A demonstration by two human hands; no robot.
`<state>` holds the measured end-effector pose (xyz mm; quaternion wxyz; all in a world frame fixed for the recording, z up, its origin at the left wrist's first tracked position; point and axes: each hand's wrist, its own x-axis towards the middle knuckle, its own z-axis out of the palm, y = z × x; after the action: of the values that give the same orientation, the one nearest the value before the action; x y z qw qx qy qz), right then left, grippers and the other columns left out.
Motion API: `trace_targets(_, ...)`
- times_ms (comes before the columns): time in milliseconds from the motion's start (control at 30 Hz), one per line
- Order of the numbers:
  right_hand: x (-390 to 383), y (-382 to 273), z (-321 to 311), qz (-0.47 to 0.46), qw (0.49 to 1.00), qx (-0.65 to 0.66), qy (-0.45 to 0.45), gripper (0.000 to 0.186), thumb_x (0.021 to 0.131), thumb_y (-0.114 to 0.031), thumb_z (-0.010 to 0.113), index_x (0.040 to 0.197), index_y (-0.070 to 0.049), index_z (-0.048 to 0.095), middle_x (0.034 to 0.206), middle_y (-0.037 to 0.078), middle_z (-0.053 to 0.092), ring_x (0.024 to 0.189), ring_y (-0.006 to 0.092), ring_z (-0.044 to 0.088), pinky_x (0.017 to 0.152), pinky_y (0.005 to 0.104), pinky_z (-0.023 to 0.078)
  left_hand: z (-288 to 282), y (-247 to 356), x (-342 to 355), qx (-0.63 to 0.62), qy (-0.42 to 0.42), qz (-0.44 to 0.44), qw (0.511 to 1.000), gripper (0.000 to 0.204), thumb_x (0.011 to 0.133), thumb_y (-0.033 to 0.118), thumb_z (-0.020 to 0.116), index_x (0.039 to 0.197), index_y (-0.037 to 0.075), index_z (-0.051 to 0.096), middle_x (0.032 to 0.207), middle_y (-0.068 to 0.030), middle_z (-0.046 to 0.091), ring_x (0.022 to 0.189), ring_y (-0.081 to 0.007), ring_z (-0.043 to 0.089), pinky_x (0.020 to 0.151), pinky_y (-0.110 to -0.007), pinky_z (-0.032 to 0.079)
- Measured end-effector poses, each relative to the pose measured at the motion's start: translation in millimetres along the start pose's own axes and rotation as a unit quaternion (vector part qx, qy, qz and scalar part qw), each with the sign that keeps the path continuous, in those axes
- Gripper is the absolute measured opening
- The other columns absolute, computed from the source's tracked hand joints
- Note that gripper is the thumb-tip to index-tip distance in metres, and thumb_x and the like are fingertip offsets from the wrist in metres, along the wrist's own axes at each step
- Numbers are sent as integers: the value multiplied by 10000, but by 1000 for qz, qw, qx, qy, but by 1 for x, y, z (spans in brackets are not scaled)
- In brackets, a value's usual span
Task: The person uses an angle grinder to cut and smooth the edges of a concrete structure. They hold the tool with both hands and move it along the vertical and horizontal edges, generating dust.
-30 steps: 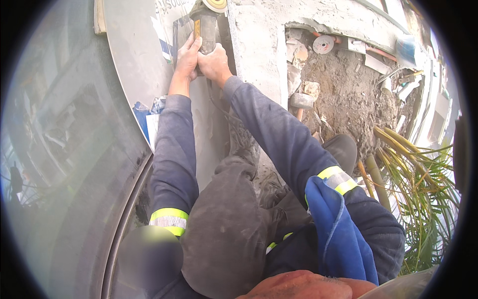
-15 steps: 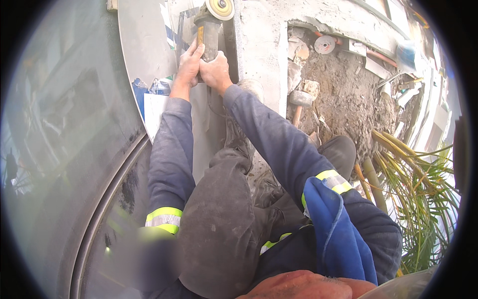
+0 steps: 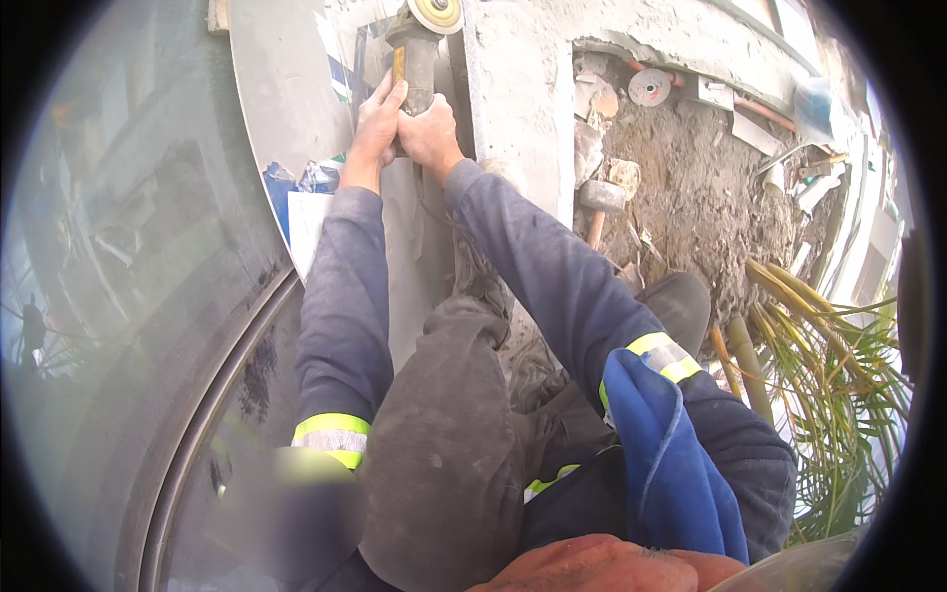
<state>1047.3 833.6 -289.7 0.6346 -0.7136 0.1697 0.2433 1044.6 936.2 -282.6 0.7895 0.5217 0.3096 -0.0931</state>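
Both my arms stretch forward to a dusty angle grinder (image 3: 414, 61) at the top of the view. My left hand (image 3: 375, 123) is closed along the left side of its body, fingers pointing up the housing. Around the rear of the body my right hand (image 3: 430, 135) is wrapped, close beside the left. The yellowish disc (image 3: 436, 14) sits at the grinder's far end, partly cut off by the top edge. Beneath lies a pale grey panel (image 3: 286, 89) bearing torn blue and white wrapping (image 3: 296, 182). I cannot tell whether the disc touches anything.
A pale concrete ledge (image 3: 521, 69) runs to the right of the grinder. Beyond it, a dirt bed (image 3: 691, 187) holds a hammer (image 3: 603, 195), a loose disc (image 3: 649, 88) and rubble. Palm fronds (image 3: 838, 395) stand at lower right. A large glassy surface (image 3: 128, 217) fills the left.
The whole view has shifted slightly. Both hands keep their hold on the angle grinder, which stays in nearly the same place over the panel.
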Motion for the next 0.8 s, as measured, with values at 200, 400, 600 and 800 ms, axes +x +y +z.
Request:
trace_targets(200, 4, -14, -3, 13, 1000, 2, -10, 647, 788, -383, 824, 1125, 107, 570, 1094, 318, 703, 1046, 406, 717, 901, 443, 572, -2, 0, 15, -5, 3, 3, 1000, 539, 1071, 177, 582, 1566, 15, 443, 1416, -116, 603, 1182, -168, 625, 991, -316, 519)
trace_targets(400, 15, -16, -3, 13, 1000, -8, 1, 664, 783, -389, 824, 1130, 114, 564, 1106, 325, 698, 1060, 411, 714, 910, 445, 570, 0, 4, 23, 1, 3, -4, 1000, 553, 1066, 177, 592, 1572, 17, 435, 1420, -119, 602, 1192, -177, 618, 994, -328, 516)
trace_targets(600, 25, -13, 1, 8, 1000, -2, 11, 704, 766, -409, 832, 1133, 127, 562, 1116, 337, 693, 1073, 426, 707, 921, 451, 566, 2, 8, 30, 7, -2, -1, 1000, 564, 1057, 212, 615, 1566, 30, 452, 1394, -116, 615, 1159, -182, 621, 974, -334, 519)
trace_targets(800, 25, -20, 4, 10, 1000, -7, 21, 712, 762, -408, 837, 1136, 134, 566, 1119, 341, 693, 1075, 427, 707, 922, 446, 567, 2, 15, 35, 32, 16, -4, 999, 567, 1056, 231, 618, 1566, 43, 458, 1409, -120, 607, 1181, -186, 611, 986, -337, 512)
